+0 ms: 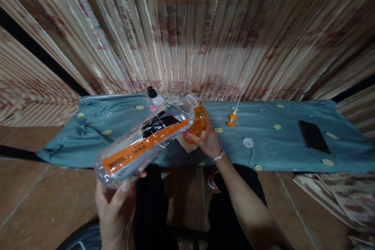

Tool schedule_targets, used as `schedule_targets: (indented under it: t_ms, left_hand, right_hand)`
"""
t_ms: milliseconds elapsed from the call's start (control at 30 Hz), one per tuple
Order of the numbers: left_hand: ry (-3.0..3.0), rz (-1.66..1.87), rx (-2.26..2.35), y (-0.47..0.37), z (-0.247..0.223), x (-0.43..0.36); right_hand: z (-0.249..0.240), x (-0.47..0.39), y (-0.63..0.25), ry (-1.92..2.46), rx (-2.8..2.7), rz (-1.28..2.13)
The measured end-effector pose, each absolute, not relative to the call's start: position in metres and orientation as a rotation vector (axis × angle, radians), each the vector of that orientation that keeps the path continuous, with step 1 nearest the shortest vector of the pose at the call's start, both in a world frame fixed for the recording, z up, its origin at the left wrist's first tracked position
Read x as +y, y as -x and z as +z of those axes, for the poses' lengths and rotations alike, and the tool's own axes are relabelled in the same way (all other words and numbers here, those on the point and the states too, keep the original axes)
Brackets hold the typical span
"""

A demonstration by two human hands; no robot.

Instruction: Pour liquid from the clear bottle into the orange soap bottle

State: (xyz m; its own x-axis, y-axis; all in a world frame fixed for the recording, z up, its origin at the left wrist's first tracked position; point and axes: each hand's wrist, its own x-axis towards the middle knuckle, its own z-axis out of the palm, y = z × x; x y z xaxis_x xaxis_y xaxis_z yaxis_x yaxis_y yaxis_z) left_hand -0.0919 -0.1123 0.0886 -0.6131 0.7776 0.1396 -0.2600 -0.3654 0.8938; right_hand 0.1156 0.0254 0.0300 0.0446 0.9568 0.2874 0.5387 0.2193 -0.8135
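My left hand (pixel 117 203) is closed around the base of a large clear plastic bottle (pixel 129 136) with an orange and black label. The bottle is tilted, its mouth up and to the right, at the neck of a smaller orange bottle (pixel 199 119). Whether the two rims touch, I cannot tell. Fingers of my right hand (pixel 209 140) wrap round the orange bottle, which has its top off and stands over a pale sheet (pixel 187 146). An orange pump top (pixel 232 119) with a thin tube lies to the right, near a round white cap (pixel 248 142).
A teal cloth with a yellow pattern (pixel 166 158) covers the narrow table. Behind the large bottle stands another clear bottle with a black cap (pixel 152 92). A dark phone (pixel 314 136) lies at the right. A striped curtain (pixel 187 39) hangs along the back.
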Motion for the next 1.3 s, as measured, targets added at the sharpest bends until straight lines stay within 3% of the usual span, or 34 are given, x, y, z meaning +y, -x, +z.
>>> schedule_targets:
  t_ms: [1300]
  left_hand:
    - [-0.683,1.969,1.23,0.0925,0.087,-0.1187]
  right_hand:
    - [0.0309,0.0256,-0.1149,1.45,-1.6,0.632]
